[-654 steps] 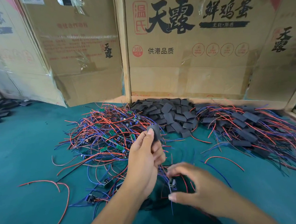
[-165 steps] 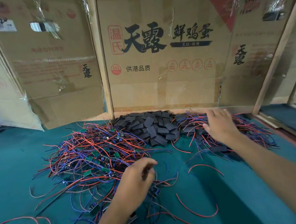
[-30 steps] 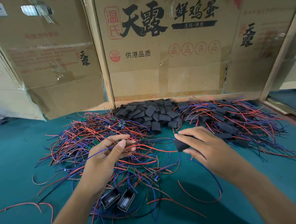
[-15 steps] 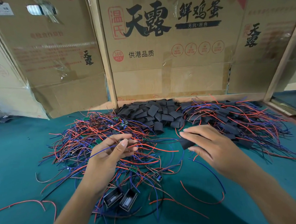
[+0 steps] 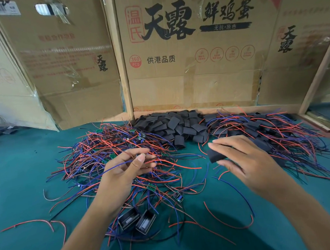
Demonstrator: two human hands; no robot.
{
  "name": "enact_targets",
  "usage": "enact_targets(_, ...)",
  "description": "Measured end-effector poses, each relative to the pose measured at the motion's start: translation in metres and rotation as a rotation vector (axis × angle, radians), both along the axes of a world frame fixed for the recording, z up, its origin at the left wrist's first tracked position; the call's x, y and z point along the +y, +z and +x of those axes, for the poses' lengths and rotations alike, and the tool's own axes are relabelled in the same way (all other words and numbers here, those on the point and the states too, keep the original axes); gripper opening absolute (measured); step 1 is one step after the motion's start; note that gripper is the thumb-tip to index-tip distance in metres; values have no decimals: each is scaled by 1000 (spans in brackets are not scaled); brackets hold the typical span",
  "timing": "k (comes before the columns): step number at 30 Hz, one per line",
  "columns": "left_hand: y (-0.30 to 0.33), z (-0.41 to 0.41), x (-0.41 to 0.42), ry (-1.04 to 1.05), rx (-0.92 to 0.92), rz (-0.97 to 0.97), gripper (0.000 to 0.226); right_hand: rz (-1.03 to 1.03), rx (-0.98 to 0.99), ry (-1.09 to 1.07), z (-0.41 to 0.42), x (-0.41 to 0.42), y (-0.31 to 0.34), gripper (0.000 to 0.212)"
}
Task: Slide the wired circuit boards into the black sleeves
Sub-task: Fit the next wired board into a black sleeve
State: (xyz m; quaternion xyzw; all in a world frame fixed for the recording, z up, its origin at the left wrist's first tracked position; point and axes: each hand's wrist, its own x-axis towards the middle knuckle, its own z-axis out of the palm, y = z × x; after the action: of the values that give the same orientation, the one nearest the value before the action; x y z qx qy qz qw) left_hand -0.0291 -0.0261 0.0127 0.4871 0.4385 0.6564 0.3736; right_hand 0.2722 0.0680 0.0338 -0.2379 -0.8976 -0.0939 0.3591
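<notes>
**Sleeve in my right hand, wires in my left**

Head view: my right hand (image 5: 244,162) has its grip closed on one flat black sleeve (image 5: 216,156), pinched between thumb and fingers just above the green tabletop (image 5: 19,170). The sleeve's long axis runs roughly left to right, with its free end pointing left toward my other hand. My left hand (image 5: 124,171) has its grip closed on thin wires (image 5: 116,164), a blue one and red ones trailing right across the gap. I cannot tell whether a circuit board sits inside that hand.

Under and beyond the left hand lies the tangle of wired circuit boards (image 5: 111,146), small green boards showing among red, blue and black leads. The loose sleeves (image 5: 172,128) are heaped at the far middle, against the cardboard boxes (image 5: 195,66). To the right, the sleeved boards (image 5: 265,131) lie in a pile with their wires fanning rightward.

Near my left forearm, two small black open housings (image 5: 137,220) lie side by side among the wires; what is in them is unclear.
</notes>
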Motion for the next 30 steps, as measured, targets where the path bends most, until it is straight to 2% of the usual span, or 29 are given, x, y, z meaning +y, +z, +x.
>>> enact_targets(8, 1, 1, 0, -15, -6, -5, 22, 9, -41, 20, -6, -3, -1, 40)
enact_targets(24, 1, 1, 1, -20, -81, 15, 25, -121, -128, 45, -10, -5, -7, 39)
enact_targets(30, 2, 5, 1, -36, -138, 8, 28, -87, -77, -57, -17, -9, -14, 37)
